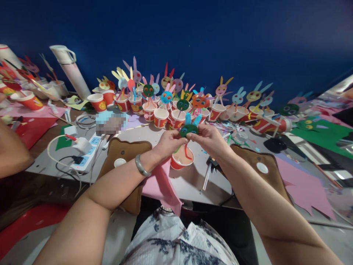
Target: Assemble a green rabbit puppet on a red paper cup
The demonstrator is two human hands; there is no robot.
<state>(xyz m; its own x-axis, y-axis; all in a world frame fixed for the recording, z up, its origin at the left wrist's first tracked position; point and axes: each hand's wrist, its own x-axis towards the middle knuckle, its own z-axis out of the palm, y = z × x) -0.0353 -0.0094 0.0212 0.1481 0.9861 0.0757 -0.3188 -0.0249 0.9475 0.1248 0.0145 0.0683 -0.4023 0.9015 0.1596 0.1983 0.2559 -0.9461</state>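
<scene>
Hands [167, 142] [211, 139], both in tight pinch on green bunny [189, 129] edges, nr cup [179, 161], gap b4 table [190, 187] edge

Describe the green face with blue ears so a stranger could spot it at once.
Below the blue wall stands a grey table. Near its front, just above a cup, the left hand and right hand pinch the green face between them. Its upright ears are blue, while the green one just behind has yellow ears.

front: lane between pink paper [160, 184] and glue stick [206, 177] | behind: cup [179, 165] blocks
</scene>
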